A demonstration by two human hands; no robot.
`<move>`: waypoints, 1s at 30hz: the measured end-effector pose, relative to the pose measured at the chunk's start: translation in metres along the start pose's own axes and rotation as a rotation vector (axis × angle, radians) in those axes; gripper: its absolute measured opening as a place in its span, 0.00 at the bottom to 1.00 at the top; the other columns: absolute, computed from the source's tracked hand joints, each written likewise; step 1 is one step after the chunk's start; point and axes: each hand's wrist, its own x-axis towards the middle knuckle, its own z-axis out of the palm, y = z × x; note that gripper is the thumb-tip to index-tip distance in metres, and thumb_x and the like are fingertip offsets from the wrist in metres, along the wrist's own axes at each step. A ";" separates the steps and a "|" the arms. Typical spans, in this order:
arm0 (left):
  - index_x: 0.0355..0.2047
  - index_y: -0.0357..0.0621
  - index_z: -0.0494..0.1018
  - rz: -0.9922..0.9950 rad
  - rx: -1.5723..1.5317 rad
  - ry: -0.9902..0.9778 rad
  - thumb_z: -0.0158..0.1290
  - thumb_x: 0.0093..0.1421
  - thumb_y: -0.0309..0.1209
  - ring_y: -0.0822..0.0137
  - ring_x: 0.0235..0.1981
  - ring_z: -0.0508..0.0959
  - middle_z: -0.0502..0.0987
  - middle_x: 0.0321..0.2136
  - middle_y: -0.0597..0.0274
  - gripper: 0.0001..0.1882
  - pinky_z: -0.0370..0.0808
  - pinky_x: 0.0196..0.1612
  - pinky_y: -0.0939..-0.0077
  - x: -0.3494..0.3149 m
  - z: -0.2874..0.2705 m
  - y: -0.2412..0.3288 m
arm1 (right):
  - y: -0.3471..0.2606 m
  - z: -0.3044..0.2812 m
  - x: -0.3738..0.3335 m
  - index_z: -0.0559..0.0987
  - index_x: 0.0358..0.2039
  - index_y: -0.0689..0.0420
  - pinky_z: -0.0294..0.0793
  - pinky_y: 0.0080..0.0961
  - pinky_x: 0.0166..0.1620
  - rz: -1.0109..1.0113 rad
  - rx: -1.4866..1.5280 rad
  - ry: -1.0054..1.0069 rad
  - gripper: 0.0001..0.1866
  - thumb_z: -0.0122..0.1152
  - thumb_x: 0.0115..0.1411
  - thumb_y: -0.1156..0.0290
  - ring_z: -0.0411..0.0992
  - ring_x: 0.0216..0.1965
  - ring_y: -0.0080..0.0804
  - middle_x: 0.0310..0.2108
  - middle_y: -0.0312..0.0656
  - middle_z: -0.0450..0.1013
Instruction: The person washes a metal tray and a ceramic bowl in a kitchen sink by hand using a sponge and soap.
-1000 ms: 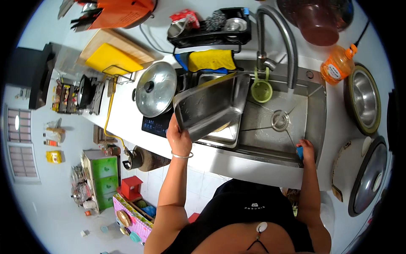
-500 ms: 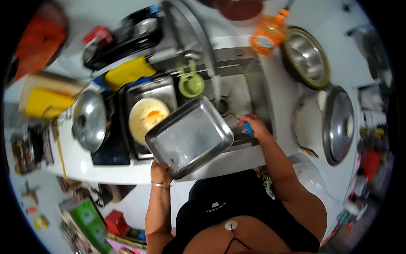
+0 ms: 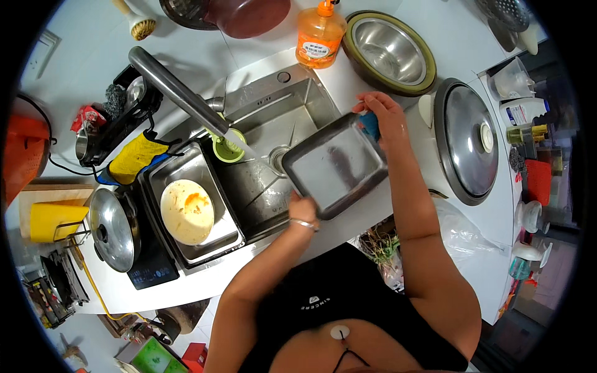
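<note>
A rectangular metal tray [image 3: 336, 163] is held tilted over the right side of the sink [image 3: 249, 186] and its front edge. My left hand [image 3: 303, 210] is closed on the tray's near left corner. At the far right corner, my right hand [image 3: 384, 118] grips a blue sponge [image 3: 370, 126], partly hidden by the palm, against the rim. Water runs from the grey faucet [image 3: 180, 93] into the basin, left of the tray. Beside the stream sits a green strainer cup [image 3: 229, 148]. The tray's inside looks wet, with darker smears.
A cream bowl with orange residue [image 3: 187, 214] stands in a metal pan [image 3: 227, 239] at the sink's left. An orange soap bottle [image 3: 320, 37], nested bowls [image 3: 388, 50] and a lidded pot [image 3: 469, 140] border the right. A lidded pan [image 3: 113, 230] is at far left.
The tray has moved right, away from the cream bowl, with my left hand on it. My right hand has brought the blue sponge up from the basin to the tray's rim. The view has turned.
</note>
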 end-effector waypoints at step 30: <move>0.43 0.27 0.62 -0.002 -0.453 0.551 0.38 0.61 0.33 0.49 0.41 0.75 0.73 0.35 0.42 0.18 0.74 0.43 0.58 -0.033 -0.272 0.075 | 0.125 0.083 -0.025 0.76 0.34 0.62 0.73 0.30 0.32 0.652 0.254 -0.382 0.19 0.50 0.60 0.56 0.66 0.23 0.27 0.27 0.43 0.71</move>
